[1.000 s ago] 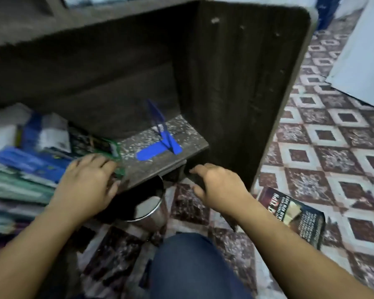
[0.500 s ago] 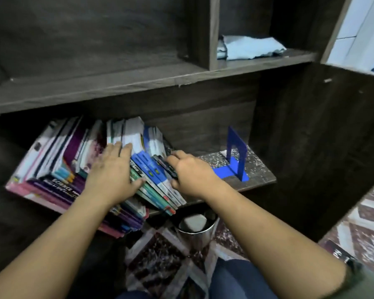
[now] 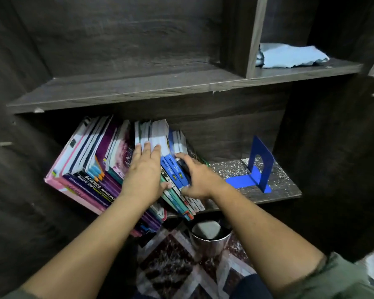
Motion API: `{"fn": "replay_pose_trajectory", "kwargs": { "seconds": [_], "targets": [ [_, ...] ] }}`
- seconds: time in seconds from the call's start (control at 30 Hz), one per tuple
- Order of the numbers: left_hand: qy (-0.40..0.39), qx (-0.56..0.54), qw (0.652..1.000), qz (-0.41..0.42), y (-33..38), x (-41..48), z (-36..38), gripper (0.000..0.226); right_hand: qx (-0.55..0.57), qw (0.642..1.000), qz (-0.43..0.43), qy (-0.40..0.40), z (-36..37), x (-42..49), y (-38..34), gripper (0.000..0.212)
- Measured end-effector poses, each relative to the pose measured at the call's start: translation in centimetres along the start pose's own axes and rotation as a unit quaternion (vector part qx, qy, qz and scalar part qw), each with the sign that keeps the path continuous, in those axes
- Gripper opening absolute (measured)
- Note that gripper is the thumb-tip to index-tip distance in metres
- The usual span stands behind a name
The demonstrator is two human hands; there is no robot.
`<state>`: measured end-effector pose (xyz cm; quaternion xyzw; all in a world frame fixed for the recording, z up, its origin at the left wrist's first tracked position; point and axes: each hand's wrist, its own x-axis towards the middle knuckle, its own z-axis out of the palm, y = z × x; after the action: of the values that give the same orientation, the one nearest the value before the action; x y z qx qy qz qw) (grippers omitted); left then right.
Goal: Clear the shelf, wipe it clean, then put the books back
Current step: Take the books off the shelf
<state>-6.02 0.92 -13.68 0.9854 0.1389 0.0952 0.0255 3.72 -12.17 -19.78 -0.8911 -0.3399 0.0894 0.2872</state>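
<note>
A row of leaning books [image 3: 91, 162] fills the left half of the low dark shelf [image 3: 274, 190], whose bare right part is speckled with white dust. My left hand [image 3: 146, 175] lies flat, fingers spread, on the middle books. My right hand [image 3: 200, 180] curls around the rightmost blue and green books [image 3: 173, 169] of the row, thumb on their spines. A blue metal bookend [image 3: 258, 167] stands upright on the dusty part, right of my right hand and apart from it.
A crumpled light-blue cloth [image 3: 289, 56] lies in the upper right cubby. A shiny metal cup [image 3: 209, 236] stands on the patterned floor tiles [image 3: 171, 260] below the shelf edge. The upper shelf board [image 3: 127, 87] overhangs the books. My knee is at the bottom.
My view rose from the floor and shelf edge to the books. Both hands moved onto the row; since half a second ago they pressed slightly deeper into it.
</note>
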Motion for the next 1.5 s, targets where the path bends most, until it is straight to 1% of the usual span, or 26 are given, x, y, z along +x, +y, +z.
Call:
{"fn": "replay_pose_trajectory", "kwargs": {
  "seconds": [0.17, 0.27, 0.4, 0.47, 0.53, 0.67, 0.7, 0.77, 0.87, 1.0, 1.07, 1.13, 1.2, 1.27, 1.4, 1.5],
  "targets": [
    [-0.003, 0.001, 1.0, 0.0, 0.0, -0.2, -0.1, 0.111, 0.018, 0.999, -0.016, 0.035, 0.2, -0.1, 0.6, 0.079],
    [-0.004, 0.003, 1.0, -0.002, 0.0, -0.2, -0.1, 0.111, -0.018, 0.998, -0.013, 0.063, 0.0, 0.0, 1.1, 0.067],
    [0.001, 0.008, 1.0, -0.002, 0.1, -0.1, -0.1, 0.111, -0.07, 0.993, -0.005, 0.098, 0.3, 0.4, 2.1, 0.043],
    [0.004, 0.005, 1.0, -0.002, 0.2, 0.0, 0.0, 0.111, -0.085, 0.99, 0.009, 0.111, 0.3, 0.7, 2.3, 0.04],
    [0.003, 0.002, 1.0, -0.004, 0.4, 0.1, 0.0, 0.112, -0.091, 0.986, 0.025, 0.136, 0.2, 1.0, 2.1, 0.041],
    [0.005, 0.003, 1.0, -0.005, 0.4, 0.2, 0.3, 0.113, -0.021, 0.973, 0.032, 0.226, 0.1, 0.6, 0.9, 0.036],
    [0.005, 0.003, 1.0, -0.005, 0.4, 0.3, 0.3, 0.113, -0.001, 0.972, 0.027, 0.235, 0.4, 0.4, 0.6, 0.033],
    [0.003, 0.004, 1.0, -0.004, 0.5, 0.4, 0.3, 0.113, 0.013, 0.975, 0.011, 0.222, 1.2, -0.2, 0.6, 0.03],
    [0.001, 0.009, 1.0, -0.001, 0.9, 0.5, 0.2, 0.112, 0.016, 0.987, -0.019, 0.162, 1.8, -0.8, 1.0, 0.033],
    [-0.003, 0.008, 1.0, -0.002, 0.9, 0.5, 0.1, 0.111, 0.047, 0.991, -0.054, 0.111, 0.8, -1.2, 1.3, 0.033],
    [-0.005, 0.007, 1.0, -0.001, 0.8, 0.5, 0.1, 0.112, 0.038, 0.993, -0.066, 0.088, 0.4, -1.3, 1.5, 0.043],
    [-0.006, 0.005, 1.0, 0.0, 0.8, 0.5, 0.1, 0.112, 0.02, 0.995, -0.069, 0.073, 0.4, -1.4, 1.6, 0.059],
    [-0.004, 0.006, 1.0, 0.0, 0.8, 0.5, 0.1, 0.111, 0.002, 0.996, -0.062, 0.07, 0.6, -1.4, 1.5, 0.069],
    [-0.001, 0.007, 1.0, 0.002, 0.7, 0.5, 0.1, 0.112, -0.005, 0.996, -0.051, 0.075, 0.9, -1.2, 1.6, 0.075],
    [-0.006, -0.001, 1.0, 0.006, 0.5, 0.5, 0.0, 0.112, -0.038, 0.995, -0.051, 0.08, 1.3, -0.9, 1.8, 0.076],
    [-0.012, -0.004, 1.0, 0.004, 0.6, 0.5, -0.1, 0.112, -0.023, 0.995, -0.041, 0.084, 1.1, -0.8, 2.0, 0.08]
  ]
}}
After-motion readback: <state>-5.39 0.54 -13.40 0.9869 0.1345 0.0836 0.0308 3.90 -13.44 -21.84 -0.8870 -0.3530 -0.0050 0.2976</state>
